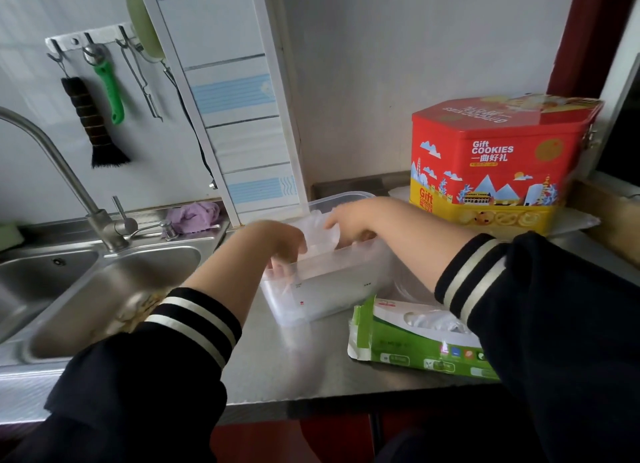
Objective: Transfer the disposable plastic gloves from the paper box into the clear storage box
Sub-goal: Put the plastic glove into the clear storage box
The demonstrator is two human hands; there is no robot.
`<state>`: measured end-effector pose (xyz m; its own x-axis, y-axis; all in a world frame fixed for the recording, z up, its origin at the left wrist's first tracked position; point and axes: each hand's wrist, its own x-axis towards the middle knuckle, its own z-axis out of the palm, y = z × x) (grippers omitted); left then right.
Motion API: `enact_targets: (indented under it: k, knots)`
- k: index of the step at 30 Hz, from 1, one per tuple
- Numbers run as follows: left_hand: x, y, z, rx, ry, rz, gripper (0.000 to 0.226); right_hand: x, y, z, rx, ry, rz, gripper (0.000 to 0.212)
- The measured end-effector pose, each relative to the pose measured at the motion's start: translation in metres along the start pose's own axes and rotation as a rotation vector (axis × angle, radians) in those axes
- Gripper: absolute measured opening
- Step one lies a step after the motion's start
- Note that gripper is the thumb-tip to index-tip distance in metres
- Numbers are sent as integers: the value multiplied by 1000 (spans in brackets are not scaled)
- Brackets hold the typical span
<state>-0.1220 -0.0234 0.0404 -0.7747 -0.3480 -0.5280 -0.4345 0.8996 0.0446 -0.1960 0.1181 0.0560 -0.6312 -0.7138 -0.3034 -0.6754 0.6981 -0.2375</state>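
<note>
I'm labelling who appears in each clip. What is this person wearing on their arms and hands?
Both arms wear dark navy, nearly black sleeves with ribbed cuffs that carry two cream stripes each. The cuffs are pushed up the forearms. The left hand and right hand are bare: no gloves, rings or watch visible.

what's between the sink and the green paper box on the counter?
In the head view, the clear storage box sits between the sink and the green paper box, with both hands at it and bare steel countertop nearer the front edge.

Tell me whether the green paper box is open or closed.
Open: the green paper box has its end flap torn up, and clear plastic gloves show through its top opening.
</note>
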Motion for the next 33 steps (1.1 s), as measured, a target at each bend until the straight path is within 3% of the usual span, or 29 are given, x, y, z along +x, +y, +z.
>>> enact_targets:
  k: [2,4,6,9,10,12,14,19,22,24,27,30,33]
  knots:
    - [-18,3,-11,54,90,45,64,-15,6,-10,126,160,-62,58]
    - [-36,9,-18,125,305,92,45,-37,15,-13,228,365,-121,43]
    - [-57,19,-11,102,671,182,30,-61,23,-2,366,531,-164,27]
    - [-83,47,31,-275,1156,415,21,-95,41,36,502,623,-139,10]
    - [-89,57,48,-451,1173,502,19,-103,46,49,506,621,-100,13]
    - [-91,75,83,-792,1020,611,18,-113,58,80,481,603,-5,22]
    - [-78,88,112,-915,854,628,21,-116,68,109,463,572,82,29]
    - [-44,99,165,-833,636,619,27,-115,81,144,470,660,61,23]
    - [-32,103,182,-725,704,625,41,-114,89,152,559,676,-6,10]
    - [-33,103,185,-727,735,636,48,-114,92,155,607,646,-52,13]
    - [-37,103,184,-814,684,648,52,-118,97,157,676,593,-104,23]
    - [-36,102,183,-842,615,659,56,-118,98,156,719,598,-94,10]
    - [-33,103,184,-780,633,656,67,-116,99,158,739,643,-78,15]
